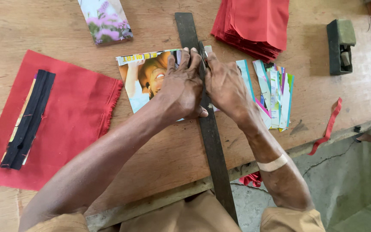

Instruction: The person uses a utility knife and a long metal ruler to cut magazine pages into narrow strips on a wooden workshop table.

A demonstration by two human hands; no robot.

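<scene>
Right now you are mid-cut on a printed magazine page that lies near the middle of the worktop, toward its far half. Your left hand is spread flat with fingers splayed, pressing down on the page and on the long dark metal ruler, which runs from the far side of the worktop out past the near edge toward you. Your right hand is closed around what looks like a small blade held tight against the ruler's right edge; the tool is mostly hidden, so its kind is hard to tell. Both hands touch each other across the ruler. Just right of them lies a fanned pile of coloured paper strips, which suggests strip cutting is well under way. As a judgement, the next move calls for steady downward pressure from the left hand so the ruler does not slide, and a straight pull along its edge. A stack of red fabric sits at the far edge, a red cloth with a black zip at the left
</scene>
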